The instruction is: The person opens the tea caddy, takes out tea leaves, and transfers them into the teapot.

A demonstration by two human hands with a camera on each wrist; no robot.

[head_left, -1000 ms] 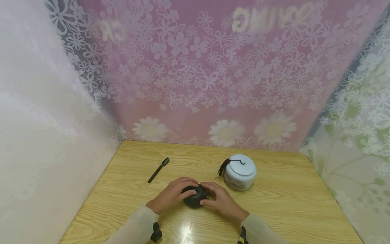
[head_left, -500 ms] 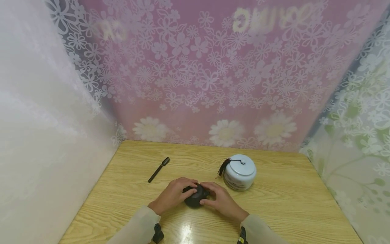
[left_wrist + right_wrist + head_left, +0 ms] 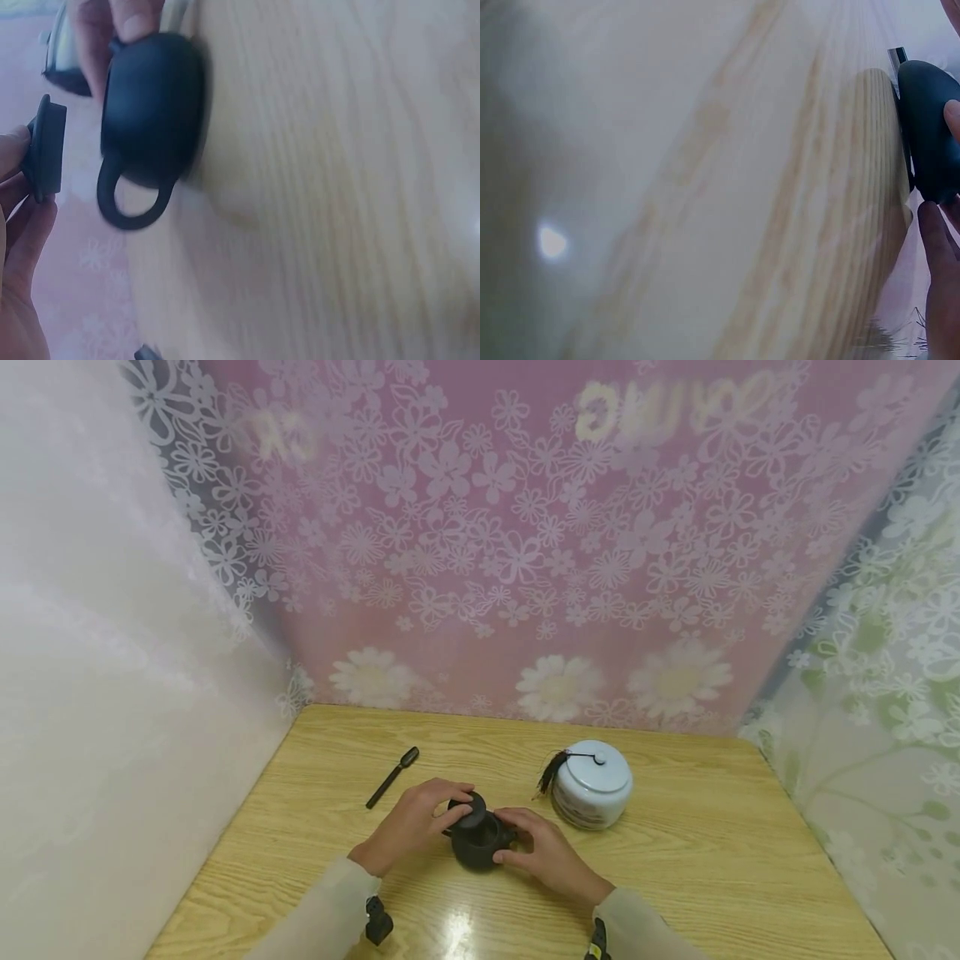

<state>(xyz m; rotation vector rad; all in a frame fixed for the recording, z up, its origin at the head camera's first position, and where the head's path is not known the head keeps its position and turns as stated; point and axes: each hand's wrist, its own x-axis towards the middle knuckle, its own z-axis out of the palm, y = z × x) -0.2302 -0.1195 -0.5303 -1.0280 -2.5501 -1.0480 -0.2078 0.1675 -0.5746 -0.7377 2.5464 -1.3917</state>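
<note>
My left hand (image 3: 408, 821) pinches a dark round teapot lid (image 3: 467, 812) by its knob. In the left wrist view the lid (image 3: 51, 150) is apart from the black teapot (image 3: 154, 105), whose loop handle faces the camera. From the head, the teapot (image 3: 475, 857) stands on the table with its opening partly showing under the lid. My right hand (image 3: 543, 852) grips the pot at its spout side, thumb at the front and fingers behind. The right wrist view catches only the pot's dark side (image 3: 930, 142) and some fingers at its edge.
A white lidded jar (image 3: 592, 797) with a black tassel stands behind my right hand. Further left lies a slim black scoop (image 3: 392, 778) on the wooden table (image 3: 697, 843). Floral sheets hang along the back and both sides.
The lid has come off the teapot in my left hand, moving up and slightly left, and the pot's opening now shows. My right hand stays on the pot.
</note>
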